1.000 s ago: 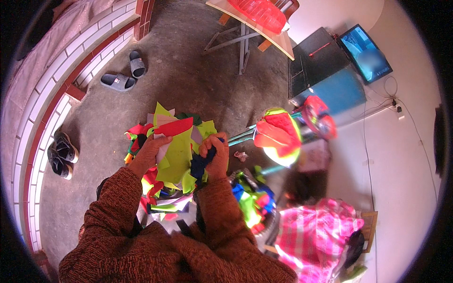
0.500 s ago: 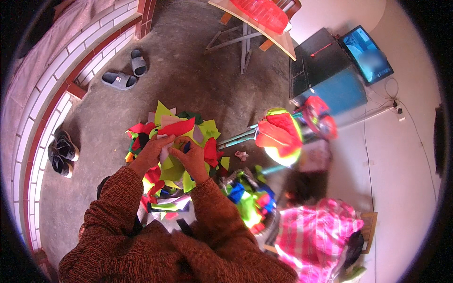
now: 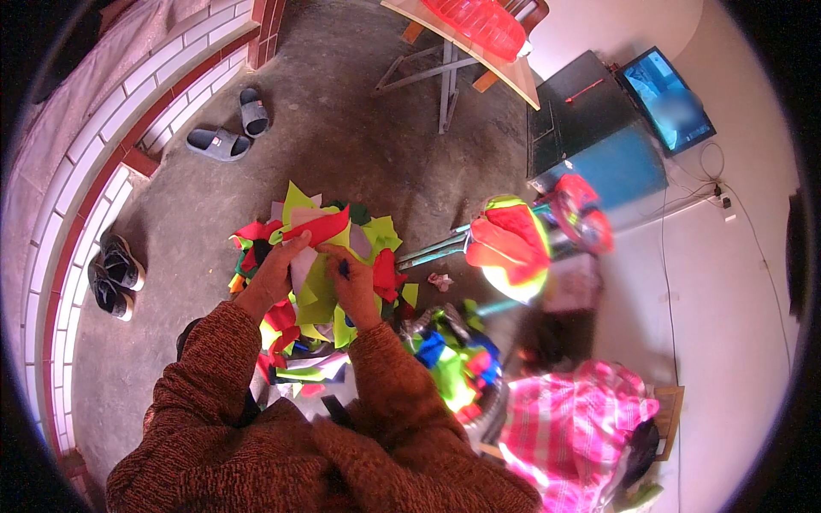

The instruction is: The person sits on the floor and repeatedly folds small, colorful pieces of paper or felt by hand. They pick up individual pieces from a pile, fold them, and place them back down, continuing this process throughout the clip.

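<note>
My left hand (image 3: 275, 275) pinches a red fabric piece (image 3: 323, 227) by its lower left end, over a heap of scraps. Close to its right, my right hand (image 3: 356, 286) is closed around a small dark blue thing (image 3: 344, 268), mostly hidden by the fingers. Yellow-green fabric (image 3: 317, 286) hangs between the two hands; whether either hand grips it, I cannot tell. Beneath and around them lies a pile of cut fabric scraps (image 3: 380, 232) in yellow-green, red, grey, dark green and white.
To the right stand a basket of bright scraps (image 3: 453, 376) and a rack topped with red and yellow fabric (image 3: 509, 244). A pink plaid cloth (image 3: 573, 423) covers something at lower right. Slippers (image 3: 218, 144) and dark shoes (image 3: 111, 278) lie left. A folding table (image 3: 505, 64) stands ahead.
My right hand has shifted slightly right, and the gap between my hands is wider. The red piece now appears narrower and more tilted.
</note>
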A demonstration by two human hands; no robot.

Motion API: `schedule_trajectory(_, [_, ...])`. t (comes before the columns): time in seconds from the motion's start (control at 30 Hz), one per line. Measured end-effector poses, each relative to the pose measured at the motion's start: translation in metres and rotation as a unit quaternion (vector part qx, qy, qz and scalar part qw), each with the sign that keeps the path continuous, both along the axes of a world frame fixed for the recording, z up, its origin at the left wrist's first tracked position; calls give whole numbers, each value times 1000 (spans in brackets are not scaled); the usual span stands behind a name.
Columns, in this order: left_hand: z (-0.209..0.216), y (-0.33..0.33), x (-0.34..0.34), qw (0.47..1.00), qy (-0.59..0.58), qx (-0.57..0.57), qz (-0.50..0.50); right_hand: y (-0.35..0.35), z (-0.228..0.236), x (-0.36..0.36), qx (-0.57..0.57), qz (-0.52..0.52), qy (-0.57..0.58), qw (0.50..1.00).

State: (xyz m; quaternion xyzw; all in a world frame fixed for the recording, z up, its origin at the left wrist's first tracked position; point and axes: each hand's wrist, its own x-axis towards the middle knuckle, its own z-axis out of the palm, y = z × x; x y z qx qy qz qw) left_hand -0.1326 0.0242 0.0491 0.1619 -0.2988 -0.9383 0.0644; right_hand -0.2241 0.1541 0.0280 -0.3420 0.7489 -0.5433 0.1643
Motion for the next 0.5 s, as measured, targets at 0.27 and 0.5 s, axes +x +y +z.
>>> schedule_trajectory(0.27, [-17, -1, 1, 998, -36, -36, -26, -5, 12, 22, 9, 25, 87, 996])
schedule_trajectory(0.5, [12, 8, 8, 998, -56, -21, -20, -8, 27, 32, 91, 1, 109, 990])
